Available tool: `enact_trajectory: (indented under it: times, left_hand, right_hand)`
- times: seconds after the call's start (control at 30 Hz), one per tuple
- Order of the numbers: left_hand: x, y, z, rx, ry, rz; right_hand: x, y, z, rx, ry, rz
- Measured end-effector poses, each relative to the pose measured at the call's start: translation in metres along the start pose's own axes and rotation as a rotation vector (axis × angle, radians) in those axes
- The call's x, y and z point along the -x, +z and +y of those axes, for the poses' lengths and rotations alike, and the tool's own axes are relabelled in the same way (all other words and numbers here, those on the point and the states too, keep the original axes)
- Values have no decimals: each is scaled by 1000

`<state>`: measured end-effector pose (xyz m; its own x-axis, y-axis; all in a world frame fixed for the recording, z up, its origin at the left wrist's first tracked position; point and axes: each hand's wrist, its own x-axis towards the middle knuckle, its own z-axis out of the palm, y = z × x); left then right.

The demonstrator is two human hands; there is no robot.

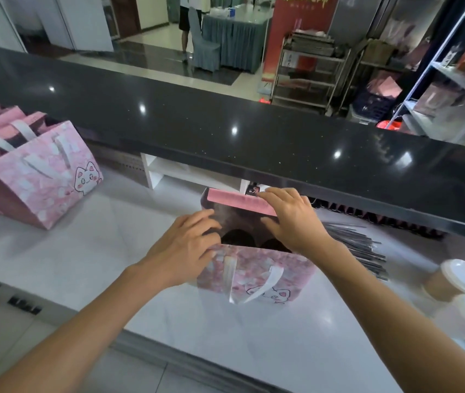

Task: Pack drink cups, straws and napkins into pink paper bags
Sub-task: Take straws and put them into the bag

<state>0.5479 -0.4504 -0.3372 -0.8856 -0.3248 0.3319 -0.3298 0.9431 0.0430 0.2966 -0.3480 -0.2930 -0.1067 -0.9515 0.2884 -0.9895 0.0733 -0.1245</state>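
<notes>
Both hands — left hand (pixel 188 245), right hand (pixel 291 219) — at pink bag (pixel 254 268) mouth
</notes>
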Motion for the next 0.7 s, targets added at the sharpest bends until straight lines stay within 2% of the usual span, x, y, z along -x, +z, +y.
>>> enact_trajectory:
  times: [0.1, 0.33, 0.7]
  left_hand:
    - [2, -1, -9, -36, -26, 39]
    - [14, -13, -43, -30, -94, 38]
    - [62, -31, -154, 4, -168, 74]
  right_hand:
    - [-9, 5, 10, 17, 18, -149]
    - [-43, 22, -12, -88, -12, -40]
    - [-128, 65, -93, -213, 17, 36]
